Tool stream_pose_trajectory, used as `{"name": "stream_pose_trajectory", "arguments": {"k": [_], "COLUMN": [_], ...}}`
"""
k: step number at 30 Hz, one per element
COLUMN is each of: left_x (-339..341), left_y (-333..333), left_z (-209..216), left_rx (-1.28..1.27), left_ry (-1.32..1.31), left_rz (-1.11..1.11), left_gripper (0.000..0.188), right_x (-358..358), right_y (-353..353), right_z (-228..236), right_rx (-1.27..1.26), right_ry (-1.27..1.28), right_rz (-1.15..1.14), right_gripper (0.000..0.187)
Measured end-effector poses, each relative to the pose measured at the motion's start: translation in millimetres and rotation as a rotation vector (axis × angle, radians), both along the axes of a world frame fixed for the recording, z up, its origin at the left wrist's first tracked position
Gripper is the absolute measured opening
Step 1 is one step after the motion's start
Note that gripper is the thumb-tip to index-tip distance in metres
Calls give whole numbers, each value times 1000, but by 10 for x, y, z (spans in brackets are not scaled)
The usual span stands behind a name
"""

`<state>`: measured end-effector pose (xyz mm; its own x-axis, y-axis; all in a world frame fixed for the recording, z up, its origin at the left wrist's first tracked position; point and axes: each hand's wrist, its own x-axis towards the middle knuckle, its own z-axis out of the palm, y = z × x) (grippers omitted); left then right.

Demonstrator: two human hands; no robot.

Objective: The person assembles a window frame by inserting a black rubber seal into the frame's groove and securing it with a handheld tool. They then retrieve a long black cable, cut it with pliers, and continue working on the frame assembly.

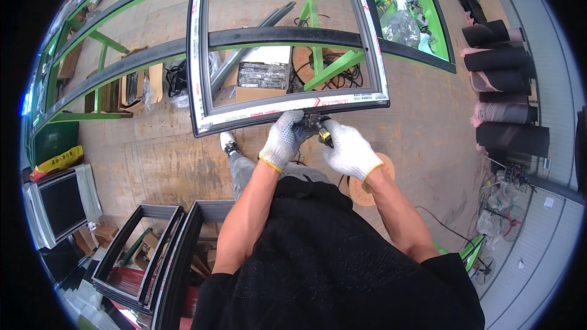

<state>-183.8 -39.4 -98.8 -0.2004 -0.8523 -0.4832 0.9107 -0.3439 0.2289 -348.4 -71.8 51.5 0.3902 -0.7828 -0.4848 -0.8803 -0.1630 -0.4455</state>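
Note:
A rectangular window frame [263, 109], dark with white printed protective film, lies across a green workbench with black padded rails [278, 36]. Just off its near edge, my left hand [282, 142], in a white knitted glove with blue dots, is closed around a small dark part [313, 121] whose exact kind I cannot make out. My right hand [351, 151], gloved in white, grips a yellow-and-black hand tool [326, 137] beside that part. Fingers partly hide both pieces. The two hands are close together, in front of my body.
A green tray [435, 18] at the far right holds bottles and plastic bags. Beneath the bench sits an open box [263, 93] with cables nearby. Dark rolls [498, 61] line the right wall. More dark frames [143, 250] stand at lower left. A round spool [373, 186] lies behind my right wrist.

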Motion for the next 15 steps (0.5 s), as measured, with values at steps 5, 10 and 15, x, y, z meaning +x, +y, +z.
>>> {"name": "stream_pose_trajectory", "arguments": {"k": [5, 10, 15], "left_x": [-44, -100, -185], "left_y": [11, 6, -57], "left_z": [-65, -87, -62], "left_rx": [-118, -85, -40], "left_ry": [-261, -151, 260], "left_rz": [7, 41, 125], "left_gripper": [29, 33, 29], "right_x": [33, 57, 20], "right_y": [-28, -63, -57], "right_z": [58, -6, -159], "right_rx": [-20, -48, -55], "right_ry": [69, 128, 74], "right_rz": [41, 51, 9], "right_gripper": [44, 32, 25]}}
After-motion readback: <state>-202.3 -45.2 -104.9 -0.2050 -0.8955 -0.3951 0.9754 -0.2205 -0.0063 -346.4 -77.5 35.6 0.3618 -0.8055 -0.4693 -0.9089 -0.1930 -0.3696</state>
